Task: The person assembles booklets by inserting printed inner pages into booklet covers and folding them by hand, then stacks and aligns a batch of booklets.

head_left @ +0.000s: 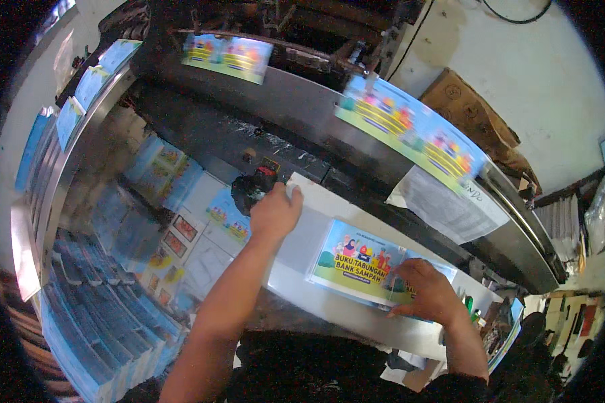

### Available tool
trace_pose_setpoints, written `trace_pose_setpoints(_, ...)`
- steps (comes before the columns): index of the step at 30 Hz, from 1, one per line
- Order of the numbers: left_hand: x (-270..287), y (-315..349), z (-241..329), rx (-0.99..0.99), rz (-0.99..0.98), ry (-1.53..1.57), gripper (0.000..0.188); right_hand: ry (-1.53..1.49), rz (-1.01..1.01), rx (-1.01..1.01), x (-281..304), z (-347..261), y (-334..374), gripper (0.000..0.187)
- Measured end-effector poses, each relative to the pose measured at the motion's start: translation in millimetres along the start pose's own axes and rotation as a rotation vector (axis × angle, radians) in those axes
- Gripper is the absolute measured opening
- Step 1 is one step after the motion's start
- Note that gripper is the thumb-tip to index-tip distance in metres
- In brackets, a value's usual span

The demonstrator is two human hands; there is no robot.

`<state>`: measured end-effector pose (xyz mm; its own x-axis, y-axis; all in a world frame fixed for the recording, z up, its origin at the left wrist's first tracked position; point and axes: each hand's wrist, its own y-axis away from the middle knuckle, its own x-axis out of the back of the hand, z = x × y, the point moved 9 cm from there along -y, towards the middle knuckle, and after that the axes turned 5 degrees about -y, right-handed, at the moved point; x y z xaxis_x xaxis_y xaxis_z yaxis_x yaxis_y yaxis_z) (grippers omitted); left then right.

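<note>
My left hand [275, 213] reaches to the back left corner of a white worktop [302, 309], right beside a black knob-like part [244, 193] of the machine. Its thumb and forefinger show a gap; the other fingers are partly hidden. On the worktop lies a colourful printed cover sheet [356, 258], blue, green and yellow with cartoon figures, apparently on more sheets. Curved over its right part, my right hand [429, 290] grips it, the thumb at the near edge and the fingers on top.
Beyond the worktop runs a long grey machine bar [302, 91] with printed sheets [410, 127] and a paper note [447, 205] on it. Several stacks of blue printed booklets [101, 329] stand at the left. Brown cardboard [474, 111] leans by the right wall.
</note>
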<state>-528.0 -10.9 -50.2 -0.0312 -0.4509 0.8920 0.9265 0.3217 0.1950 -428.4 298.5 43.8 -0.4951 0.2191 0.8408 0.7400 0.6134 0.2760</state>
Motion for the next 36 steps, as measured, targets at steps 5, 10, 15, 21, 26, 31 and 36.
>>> trace_pose_setpoints(5, -10, -4, -4, -0.002, 0.026, -0.036, 0.053, -0.007, 0.019, -0.011, -7, -5, 0, 0.076)
trace_pose_setpoints(10, -11, -10, -7, 0.015, 0.07, -0.092, 0.053, 0.134, 0.111, 0.022, -20, -29, 15, 0.074)
trace_pose_setpoints(15, -11, -13, -1, 0.014, 0.081, -0.09, 0.056, 0.186, 0.129, -0.032, -34, -22, 21, 0.069)
trace_pose_setpoints(21, -14, -11, -5, -0.015, 0.017, -0.036, 0.057, -0.245, 0.167, 0.038, 53, 5, 16, 0.026)
trace_pose_setpoints(26, -6, -5, 1, 0.051, -0.017, -0.046, 0.057, 0.616, 0.953, -0.046, 223, -2, 33, 0.043)
trace_pose_setpoints(31, -4, -5, 5, 0.049, 0.006, -0.066, 0.058, 0.841, 1.021, 0.005, 230, 43, -24, 0.048)
trace_pose_setpoints(36, -8, -7, 2, 0.008, 0.035, -0.028, 0.056, 0.565, 0.693, 0.046, 135, 63, -51, 0.044)
